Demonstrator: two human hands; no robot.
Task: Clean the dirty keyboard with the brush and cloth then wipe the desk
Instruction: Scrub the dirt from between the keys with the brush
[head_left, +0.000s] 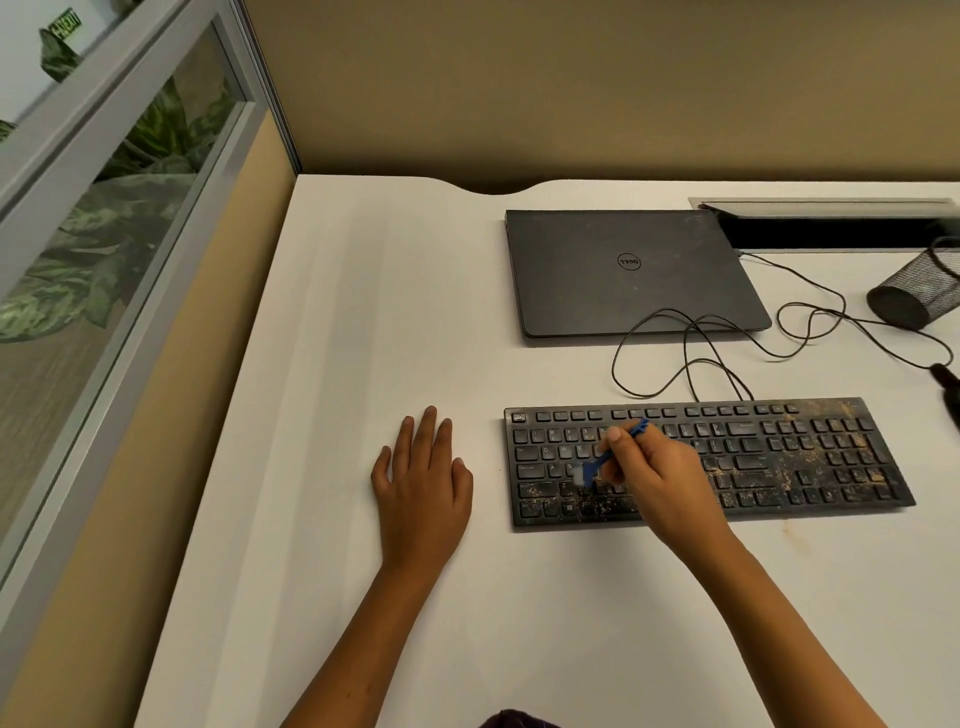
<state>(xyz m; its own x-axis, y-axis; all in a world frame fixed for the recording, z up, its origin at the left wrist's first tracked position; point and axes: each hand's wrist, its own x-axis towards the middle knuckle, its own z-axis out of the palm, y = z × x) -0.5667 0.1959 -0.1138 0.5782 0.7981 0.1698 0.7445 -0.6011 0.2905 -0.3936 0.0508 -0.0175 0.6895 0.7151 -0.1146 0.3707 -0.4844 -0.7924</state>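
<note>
A black keyboard (779, 457) lies on the white desk (363, 312), speckled with tan dust, thickest on its right half and bottom rows. My right hand (654, 473) grips a small blue brush (602, 460) over the keyboard's left half. Its pale bristles touch the keys near the A and S row. My left hand (423, 483) rests flat on the desk, fingers straight, just left of the keyboard. No cloth is in view.
A closed dark laptop (628, 270) lies behind the keyboard. A thin black cable (691, 343) loops between them. A black mesh pen cup (919, 291) lies tipped at the right edge, beside an open cable tray (831, 223). A partition wall runs along the left.
</note>
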